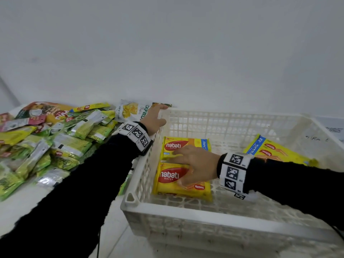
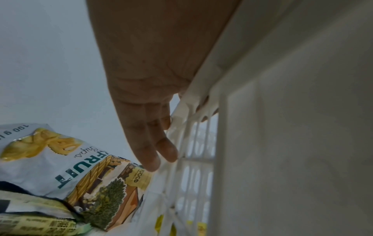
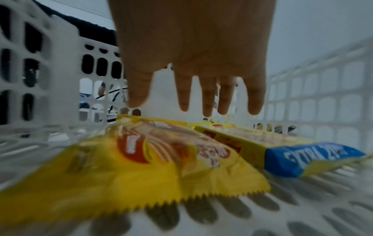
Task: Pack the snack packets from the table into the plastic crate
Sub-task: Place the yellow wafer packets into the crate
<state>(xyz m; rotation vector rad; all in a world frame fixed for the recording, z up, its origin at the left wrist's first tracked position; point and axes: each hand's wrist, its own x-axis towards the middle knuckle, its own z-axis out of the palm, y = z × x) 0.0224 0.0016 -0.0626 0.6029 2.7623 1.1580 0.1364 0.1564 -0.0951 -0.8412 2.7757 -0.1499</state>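
1. Already inside the white perforated plastic crate [image 1: 232, 218]: three yellow wafer packets with red ovals, two flat and just beside each other against the left wall (near one [image 1: 178, 180], far one [image 1: 184, 146]), a third [image 1: 275, 151] propped against the right wall, well apart.
2. Hovering over the two left packets, the right hand [image 1: 195, 162], fingers [image 3: 207, 97] straight and spread, gripping nothing; whether touching the wrapper, cannot tell from the blur.
3. Curled over the crate's far-left rim, the left hand [image 1: 155, 118], fingers [image 2: 153, 143] outside the wall and thumb inside, steadying it.
4. Waiting on the white counter [image 1: 22, 211] to the left: a large heap of green and yellow snack packets [image 1: 55, 142], and a white jackfruit-chip pouch [image 2: 66, 161] just beside the crate corner.
5. Likely trouble: slick wrappers sliding askew under a sideways push, spoiling the row.
6. Likely trouble: the tilted third packet wasting floor space unless laid flat.
7. Likely trouble: a tug on the rim dragging the light crate into the heap and toppling packets off the counter edge.
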